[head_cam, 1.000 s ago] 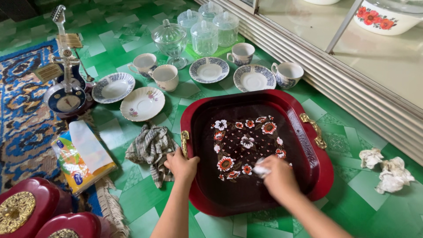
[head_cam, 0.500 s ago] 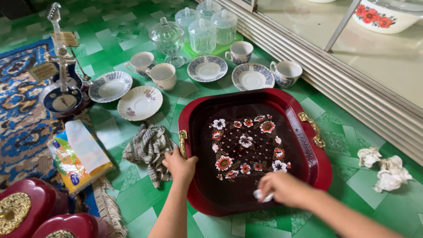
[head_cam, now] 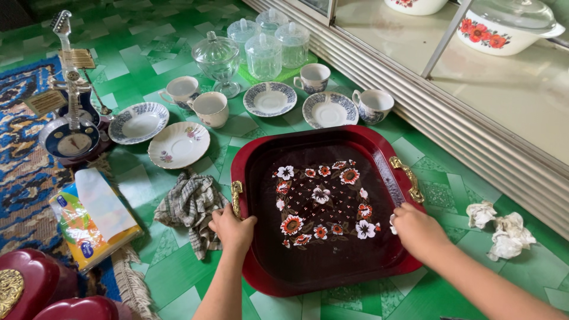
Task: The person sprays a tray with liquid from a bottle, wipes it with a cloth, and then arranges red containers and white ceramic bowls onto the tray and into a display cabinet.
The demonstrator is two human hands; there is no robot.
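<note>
So, tray: the dark red flower-printed tray (head_cam: 323,207) is laid flat on the green tiled floor, gold handles (head_cam: 408,178) at both sides
left hand: the left hand (head_cam: 232,228) is curled shut over the tray's near-left rim by the handle, same spot as a second ago, so the tray is kept steady
right hand: the right hand (head_cam: 418,230) has been swept from the middle out to the right rim; fingers closed on a small white tissue wad (head_cam: 392,224)
meaning: centre looks wiped, edge now being covered
nearby: checked cloth (head_cam: 192,207) just left of the tray, crumpled tissues (head_cam: 501,228) to its right, cups and saucers (head_cam: 269,98) beyond
</note>
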